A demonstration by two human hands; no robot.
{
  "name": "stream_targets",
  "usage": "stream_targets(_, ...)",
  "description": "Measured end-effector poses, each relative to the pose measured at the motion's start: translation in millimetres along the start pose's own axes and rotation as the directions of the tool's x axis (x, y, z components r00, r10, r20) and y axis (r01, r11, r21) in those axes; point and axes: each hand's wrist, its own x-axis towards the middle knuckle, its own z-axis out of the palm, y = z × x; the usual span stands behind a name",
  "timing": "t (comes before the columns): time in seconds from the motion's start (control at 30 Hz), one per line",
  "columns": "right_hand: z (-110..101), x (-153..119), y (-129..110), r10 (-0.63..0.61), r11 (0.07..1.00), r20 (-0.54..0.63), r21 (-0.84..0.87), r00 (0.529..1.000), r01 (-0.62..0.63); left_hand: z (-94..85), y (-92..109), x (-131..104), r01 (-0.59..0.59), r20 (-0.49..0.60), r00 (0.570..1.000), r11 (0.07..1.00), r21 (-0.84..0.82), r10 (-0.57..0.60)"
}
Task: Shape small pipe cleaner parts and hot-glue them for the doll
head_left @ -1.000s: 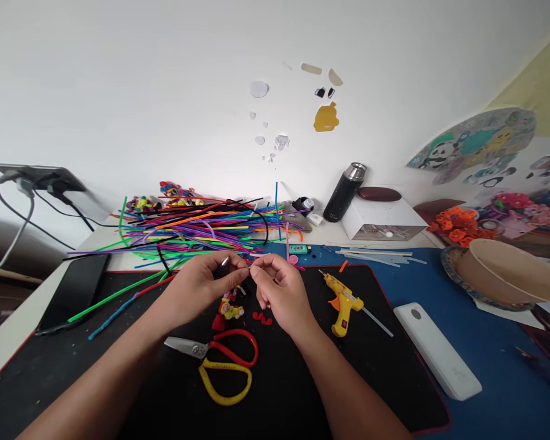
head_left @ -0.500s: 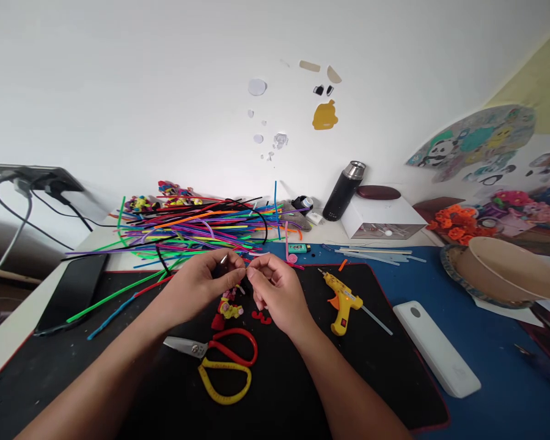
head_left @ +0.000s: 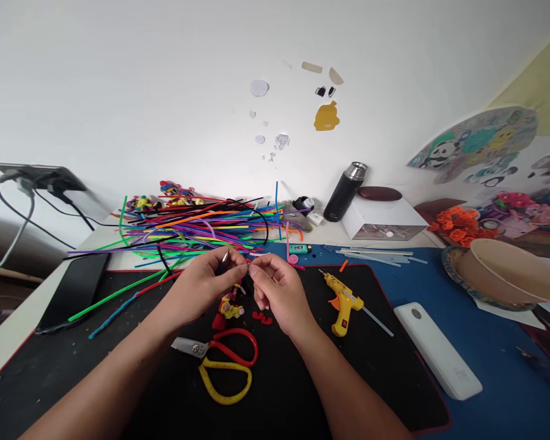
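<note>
My left hand [head_left: 212,278] is closed, thumb and forefinger pinched, with a shiny metal tip [head_left: 225,257] poking up between its fingers; the kind of tool is hidden. Facing it, my right hand [head_left: 277,284] pinches too, the fingertips almost meeting the left ones. Whatever lies between them is too small to make out. Beneath the hands rests a small figure of yellow, pink and red fuzzy stems [head_left: 230,307], partly covered. Beside it is a curled red pipe cleaner piece [head_left: 262,318]. Nearer me lie scissors [head_left: 224,363] with one red and one yellow handle.
A heap of colourful pipe cleaners [head_left: 201,226] lies along the wall. Right of my hands are a yellow glue gun [head_left: 343,300], clear glue sticks [head_left: 376,254] and a white oblong device [head_left: 437,351]. A black flask [head_left: 346,192] leans by a white box [head_left: 385,220]. A phone [head_left: 76,290] lies left.
My hands stay pinched together, shifting only slightly. The metal tip in my left hand now stands more upright. The whole view has slid a little.
</note>
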Motion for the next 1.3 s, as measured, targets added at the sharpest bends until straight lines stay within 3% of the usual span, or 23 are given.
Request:
stream_targets(0.2,-1,1,0,-0.013,1.000,-0.004,0.003,1.000,0.013,0.4,0,0,-0.018,0.013,1.000,0.999,0.040,0.017)
stream_targets(0.37,-1,2,0,-0.011,1.000,-0.020,0.008,1.000,0.011,-0.4,3,0,-0.107,-0.013,0.994,0.988,0.115,0.109)
stream_targets(0.8,-2,1,-4,0.073,0.995,0.013,0.070,0.997,-0.074,-9.4,-3,0,-0.234,0.016,0.972,0.946,0.225,0.236)
stream_targets(1.3,-5,1,-6,0.121,0.983,0.098,0.129,0.988,-0.134,-12.7,-2,4,-0.216,0.016,0.976,0.964,0.155,0.216)
